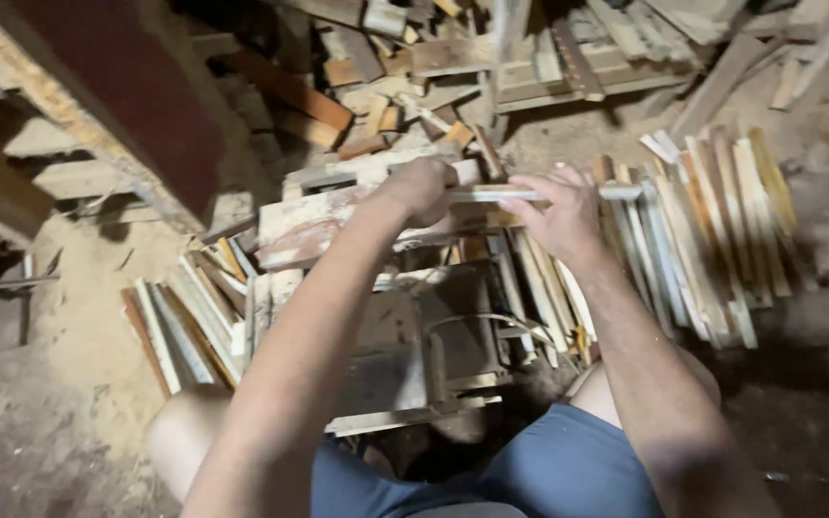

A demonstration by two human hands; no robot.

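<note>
hands gripping wood strip (seemingly level), arms outstretched

packages: none showed anywhere in the scene
labels: none were visible
signs: none
screens: none were in view

The left hand wraps over the near end of the thin wooden strip, so that end and the fingertips are hidden. The right hand covers the strip's middle and the tops of the slats behind it. Both forearms block part of the wooden frame below. The scrap wood pile is cut off by the top edge, and motion blur smears the leaning slats at right.
</note>
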